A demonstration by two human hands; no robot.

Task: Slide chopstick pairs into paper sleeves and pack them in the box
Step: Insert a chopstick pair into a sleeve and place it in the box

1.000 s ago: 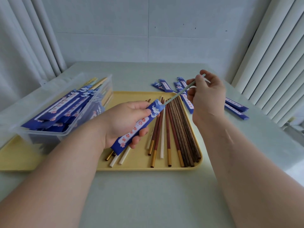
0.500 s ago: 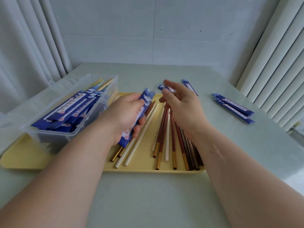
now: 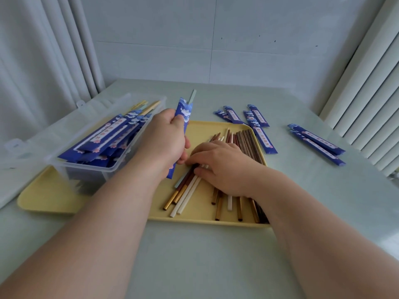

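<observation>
clear plastic box (image 3: 86,167) holds many filled sleeves (image 3: 103,137). left hand (image 3: 166,141) grips a blue paper sleeve (image 3: 183,113) holding one pale green chopstick (image 3: 192,96); right hand (image 3: 222,165) presses straight fingers on loose chopsticks (image 3: 244,139), many unsleeved, on the yellow tray (image 3: 200,216).

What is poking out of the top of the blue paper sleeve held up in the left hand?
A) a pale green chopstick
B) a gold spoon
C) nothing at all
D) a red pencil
A: the tip of one pale green chopstick sticks up out of the open top of the blue sleeve, which the left hand grips.
</observation>
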